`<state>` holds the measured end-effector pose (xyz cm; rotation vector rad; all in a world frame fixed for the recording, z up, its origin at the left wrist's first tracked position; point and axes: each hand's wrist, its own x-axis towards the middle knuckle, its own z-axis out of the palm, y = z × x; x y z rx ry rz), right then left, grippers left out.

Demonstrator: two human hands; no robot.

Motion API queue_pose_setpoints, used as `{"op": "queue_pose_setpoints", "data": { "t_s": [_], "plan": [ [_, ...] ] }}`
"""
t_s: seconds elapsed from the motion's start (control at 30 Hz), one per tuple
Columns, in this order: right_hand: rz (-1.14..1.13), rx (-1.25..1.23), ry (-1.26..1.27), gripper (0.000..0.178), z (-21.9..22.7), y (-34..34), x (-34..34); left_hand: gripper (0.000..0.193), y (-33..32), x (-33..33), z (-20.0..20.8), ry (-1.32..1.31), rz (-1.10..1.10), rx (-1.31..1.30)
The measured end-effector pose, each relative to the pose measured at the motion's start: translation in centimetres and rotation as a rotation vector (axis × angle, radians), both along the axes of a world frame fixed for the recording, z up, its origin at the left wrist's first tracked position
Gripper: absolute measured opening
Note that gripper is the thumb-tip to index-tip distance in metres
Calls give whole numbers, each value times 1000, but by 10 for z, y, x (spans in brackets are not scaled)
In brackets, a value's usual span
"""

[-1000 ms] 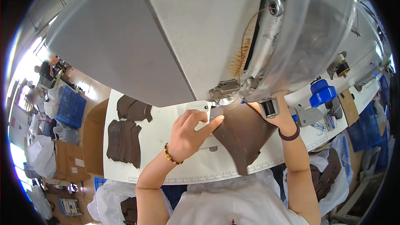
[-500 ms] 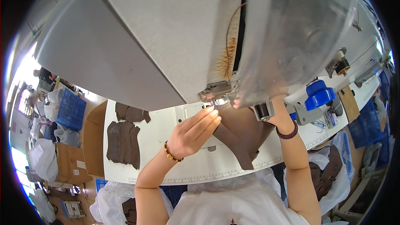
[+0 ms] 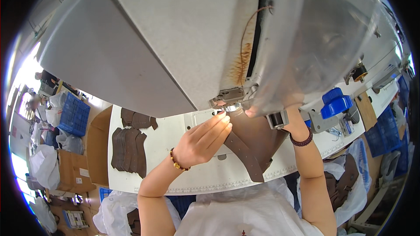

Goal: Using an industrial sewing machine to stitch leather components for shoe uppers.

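Brown piece, pinched by left hand mid-frame; right hand, I can't tell. White desk; blue crate, left.

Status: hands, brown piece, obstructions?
Left hand at left edge of brown piece. Right hand partly behind clear guard, grip unclear. Piece on white table, sewing machine overhead.

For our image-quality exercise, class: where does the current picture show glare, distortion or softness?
Head view: bright patches at the left rim burn out to white; head view: the white table's near edge bows through fisheye distortion; head view: the transparent cover looks hazy, softening part of the right hand behind it.
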<state>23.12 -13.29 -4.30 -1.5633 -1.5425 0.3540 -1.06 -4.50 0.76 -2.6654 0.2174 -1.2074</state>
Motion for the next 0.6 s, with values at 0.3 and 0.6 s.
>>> {"op": "queue_pose_setpoints", "data": {
  "t_s": [0.3,0.6],
  "plan": [
    [-20,63,-399,28,-24,5,17,27,6,2,8,-41,2,-55],
    [485,151,723,41,-59,21,41,29,2,7,4,-38,36,-128]
  ]
}}
